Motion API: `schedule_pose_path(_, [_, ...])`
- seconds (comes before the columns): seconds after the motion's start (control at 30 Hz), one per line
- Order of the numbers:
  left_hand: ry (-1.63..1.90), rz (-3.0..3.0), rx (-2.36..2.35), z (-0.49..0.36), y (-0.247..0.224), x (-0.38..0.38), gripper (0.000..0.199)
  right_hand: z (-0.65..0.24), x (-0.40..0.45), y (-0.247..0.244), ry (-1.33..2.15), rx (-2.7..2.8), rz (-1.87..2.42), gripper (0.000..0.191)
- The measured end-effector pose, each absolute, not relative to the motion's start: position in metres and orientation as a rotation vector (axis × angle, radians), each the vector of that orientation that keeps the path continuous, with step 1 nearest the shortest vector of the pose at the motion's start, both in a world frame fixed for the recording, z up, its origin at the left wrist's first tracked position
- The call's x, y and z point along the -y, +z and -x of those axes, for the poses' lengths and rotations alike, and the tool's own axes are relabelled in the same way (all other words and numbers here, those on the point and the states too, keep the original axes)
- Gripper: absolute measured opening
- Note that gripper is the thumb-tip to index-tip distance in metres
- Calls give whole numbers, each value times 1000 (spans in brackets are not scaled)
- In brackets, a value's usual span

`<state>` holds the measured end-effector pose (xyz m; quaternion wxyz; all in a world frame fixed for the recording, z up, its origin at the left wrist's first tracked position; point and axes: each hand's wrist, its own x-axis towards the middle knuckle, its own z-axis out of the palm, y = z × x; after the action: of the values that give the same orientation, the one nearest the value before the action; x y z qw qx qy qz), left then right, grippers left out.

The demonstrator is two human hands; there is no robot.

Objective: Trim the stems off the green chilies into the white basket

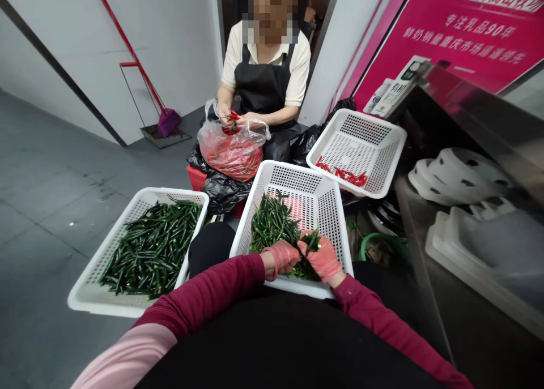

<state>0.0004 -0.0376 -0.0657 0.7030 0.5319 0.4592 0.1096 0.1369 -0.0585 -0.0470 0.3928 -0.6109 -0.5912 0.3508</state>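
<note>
Both hands, in thin reddish gloves, work over the near end of a white perforated basket (335, 219) between my knees. My right hand (323, 259) is closed around a few green chili peppers (313, 240), whose tips stick out above the fingers. Beside it, almost touching, my left hand (283, 256) has its fingers pressed together; what they pinch is too small to make out. A heap of green chili peppers with stems (272, 222) fills the left part of this basket. To my left, a second white basket (140, 196) holds many dark green chili peppers (155, 247).
A co-worker (267, 66) sits opposite, handling red chilies over a clear plastic bag (232, 151). Another white basket (393, 151) holds several red chilies (348, 176). A metal counter (425, 253) with white plastic containers (463, 174) borders my right. A dustpan (164, 137) stands by the wall.
</note>
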Motion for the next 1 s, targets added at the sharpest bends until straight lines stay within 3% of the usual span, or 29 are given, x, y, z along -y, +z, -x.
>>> schedule_pose_path(0.13, [347, -1260, -1170, 8, -55, 27, 25, -145, 63, -43, 1048, 1653, 1517, 14])
schedule_pose_path(0.27, [429, -1286, -1036, 12, -32, 18, 45, -153, 68, -40, 1440, 1822, 1369, 13])
schedule_pose_path(0.33, [408, -1352, -957, 10, -28, 18, 43, -154, 70, -39, 1533, 1858, 1334, 8])
schedule_pose_path(0.43, [446, -1501, -1047, 6, -30, 23, 35, -151, 74, -41, 1533, 1808, 1338, 7])
schedule_pose_path(0.57, [457, -1744, -1247, 6, -33, 30, 44, -146, 81, -45, 1606, 1449, 1471, 14])
schedule_pose_path(0.8, [368, -1682, -1431, -1, -38, 33, 48, -135, 84, -46, 1283, 1335, 1581, 15])
schedule_pose_path(1.0, [325, -1776, -1414, 4, -41, 35, 49, -135, 92, -53, 1591, 852, 1322, 22])
